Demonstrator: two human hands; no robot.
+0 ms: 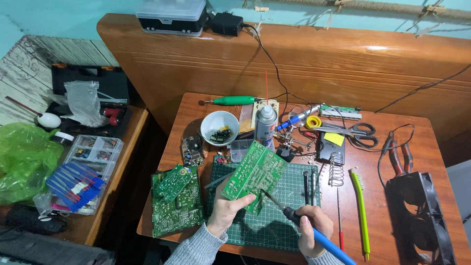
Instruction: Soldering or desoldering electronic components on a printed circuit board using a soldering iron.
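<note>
While the head camera looks down on a small brown wooden desk [412,132], two bare hands work at its near edge over a dark green gridded cutting mat [274,221]. At about 7 o'clock from the mat's middle, the left hand [226,211] has its fingers clenched on the lower edge of a green rectangular circuit board [255,174], holding it tilted up off the mat. At 5 o'clock, the right hand [310,231] has its fingers wrapped around a blue-handled soldering iron [314,233], whose dark metal tip meets the board's lower right part.

At 9 o'clock from the held board, two more green circuit boards [176,198] lie stacked on the desk. At 11 o'clock sits a white round bowl [219,127] of small parts, and at 12 o'clock stands a silver spray can [266,122]. Black-handled scissors [353,131] lie at 2 o'clock. A yellow-green brush [359,208] lies at 3 o'clock, with a black cooling fan [422,216] beyond it near the desk's right edge.
</note>
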